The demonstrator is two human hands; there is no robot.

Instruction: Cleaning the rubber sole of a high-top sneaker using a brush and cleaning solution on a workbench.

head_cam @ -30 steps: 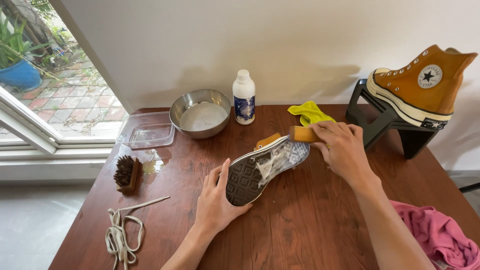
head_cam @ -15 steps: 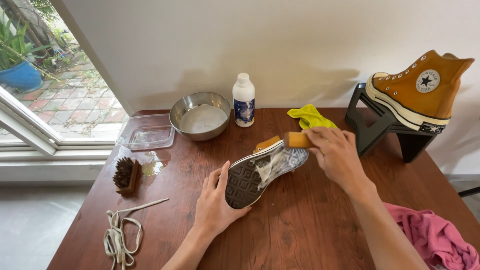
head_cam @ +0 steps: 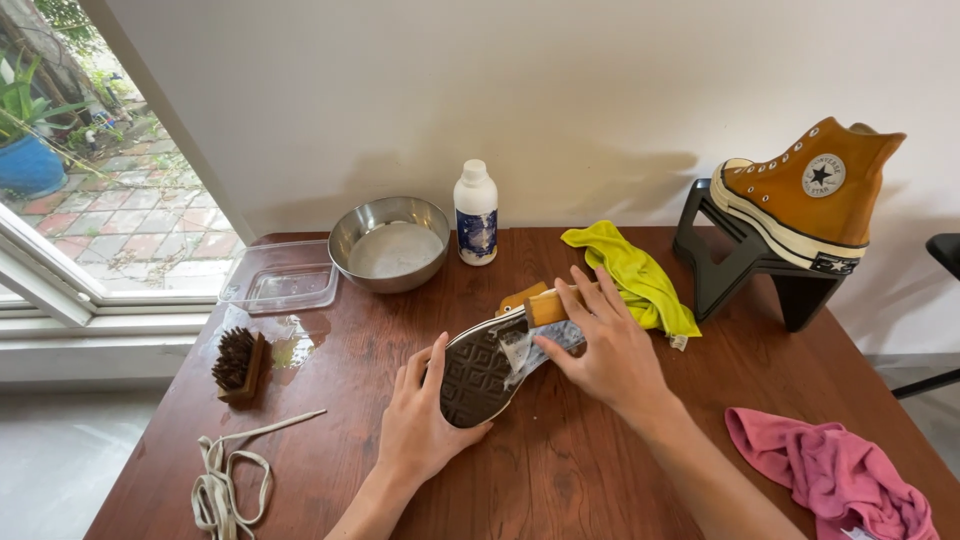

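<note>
An orange high-top sneaker [head_cam: 478, 378] lies on its side at the middle of the wooden table [head_cam: 560, 480], its dark patterned sole facing me. My left hand [head_cam: 418, 420] grips the heel end of that sole. My right hand [head_cam: 600, 345] holds a small wooden-backed brush [head_cam: 546, 305] against the wet, foamy front half of the sole. The matching orange sneaker [head_cam: 805, 195] stands upright on a black shoe stand [head_cam: 745, 265] at the far right.
A steel bowl of cloudy liquid [head_cam: 390, 240], a white bottle [head_cam: 476, 212] and a clear plastic tray [head_cam: 282, 275] stand at the back. A yellow cloth [head_cam: 635, 275], a bristle brush [head_cam: 240, 362], loose white laces [head_cam: 225, 480] and a pink cloth [head_cam: 835, 480] lie around.
My right hand with the brush has slid left along the sole, from the toe towards the middle. My left hand has kept its grip on the heel.
</note>
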